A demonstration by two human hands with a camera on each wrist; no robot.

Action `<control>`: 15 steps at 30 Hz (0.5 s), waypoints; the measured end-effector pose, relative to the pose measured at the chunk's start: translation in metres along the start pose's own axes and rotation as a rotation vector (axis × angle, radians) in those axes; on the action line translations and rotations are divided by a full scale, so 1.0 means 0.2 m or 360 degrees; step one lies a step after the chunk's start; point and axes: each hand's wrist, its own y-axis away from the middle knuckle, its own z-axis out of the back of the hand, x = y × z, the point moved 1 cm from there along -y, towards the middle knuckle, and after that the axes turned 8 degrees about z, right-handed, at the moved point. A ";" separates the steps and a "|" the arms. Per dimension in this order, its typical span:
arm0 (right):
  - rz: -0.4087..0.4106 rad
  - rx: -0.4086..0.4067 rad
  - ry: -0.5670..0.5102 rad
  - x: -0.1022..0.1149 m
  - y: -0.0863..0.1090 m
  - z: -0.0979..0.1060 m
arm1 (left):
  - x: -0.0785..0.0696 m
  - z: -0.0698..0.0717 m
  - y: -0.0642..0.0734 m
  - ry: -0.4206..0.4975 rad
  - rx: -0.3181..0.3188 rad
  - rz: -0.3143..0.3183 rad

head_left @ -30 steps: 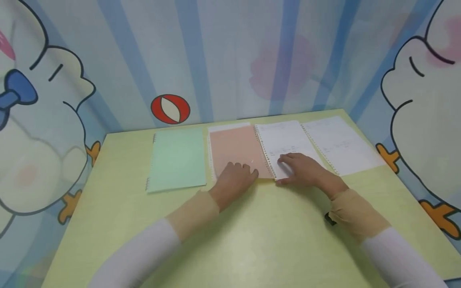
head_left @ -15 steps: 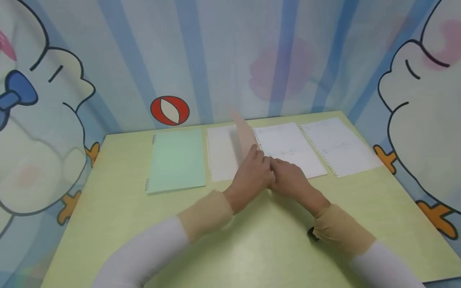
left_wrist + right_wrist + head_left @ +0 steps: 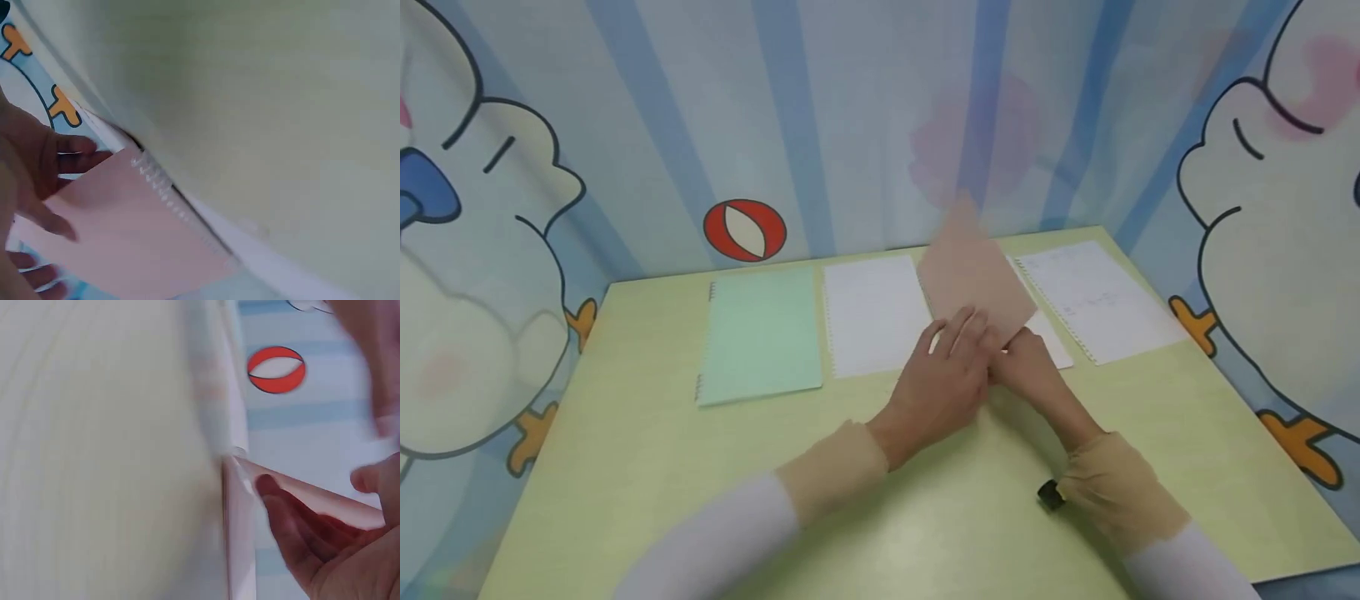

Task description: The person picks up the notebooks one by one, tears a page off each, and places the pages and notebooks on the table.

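Note:
A pink notebook cover (image 3: 973,275) stands lifted at a slant over a white holed sheet (image 3: 1058,343), hiding most of it. Thumb and fingers of my right hand (image 3: 1028,367) hold the cover near its lower corner; the right wrist view shows the fingers below it and the thumb above. My left hand (image 3: 942,383) lies across the cover's lower left edge, fingers extended and overlapping the right hand in the head view. In the left wrist view the pink cover (image 3: 137,231) shows a row of holes along its edge.
A white holed page (image 3: 880,317) lies just left of the hands, beside a mint-green notebook (image 3: 760,333) with wire rings. Another written sheet (image 3: 1105,300) lies at the right of the table (image 3: 940,542). Behind the table hangs a printed curtain (image 3: 865,125).
The pink cover has swung up from the white page on its left and tilted over the sheet to its right. Both hands came together and shifted right with it.

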 end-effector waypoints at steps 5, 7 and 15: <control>-0.0411 -0.0342 -0.0520 -0.03 0.01 0.10 | 0.01 -0.19 -0.01 0.0119 0.0702 0.0355; -0.0427 -0.0435 -0.0531 -0.04 0.01 0.15 | 0.03 -0.24 -0.03 0.0195 0.0842 0.0403; -0.0422 -0.0377 0.0119 -0.17 0.05 0.30 | 0.06 -0.29 -0.10 0.0288 0.1226 0.0357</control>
